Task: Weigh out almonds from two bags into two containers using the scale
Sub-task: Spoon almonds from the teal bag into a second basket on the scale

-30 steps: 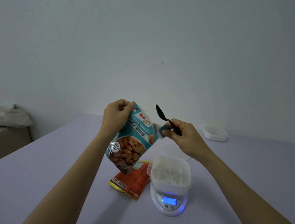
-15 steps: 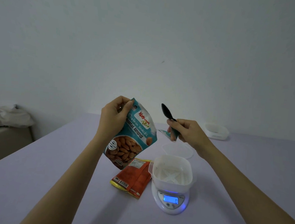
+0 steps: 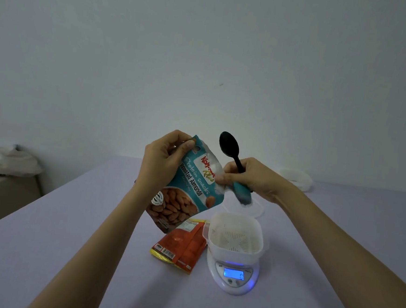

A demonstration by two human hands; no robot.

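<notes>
Almond bag (image 3: 189, 189) is held tilted in the air, above the orange bag (image 3: 182, 247) and left of the container (image 3: 235, 239) on the scale (image 3: 235, 275). Left hand (image 3: 162, 160) pinches its top corner. Right hand (image 3: 251, 179) pinches the teal tear strip (image 3: 242, 193), its curled fingers also gripping the spoon (image 3: 229, 146). Hazard: a jerked tear could scatter almonds. Legible: "Roasted Almonds", "Protein snacks"; display reads 0.
</notes>
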